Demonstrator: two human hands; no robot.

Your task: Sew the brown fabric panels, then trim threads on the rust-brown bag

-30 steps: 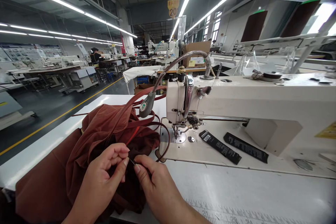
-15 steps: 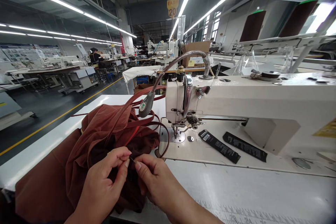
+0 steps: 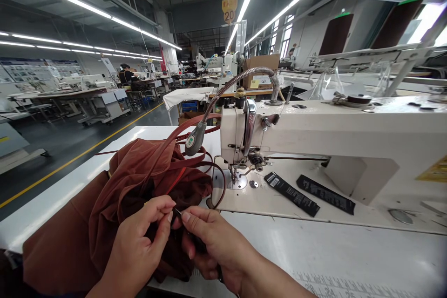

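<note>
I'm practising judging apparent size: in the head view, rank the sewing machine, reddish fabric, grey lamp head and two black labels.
1. Sewing machine
2. Reddish fabric
3. Left black label and right black label, too alike to rank
4. Grey lamp head

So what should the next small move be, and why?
Perhaps ease the slim metal tip in the right hand slightly closer to the left hand, whose thumb and forefinger it points toward, over the reddish-brown fabric. Anything between those two is too fine to make out.
</note>
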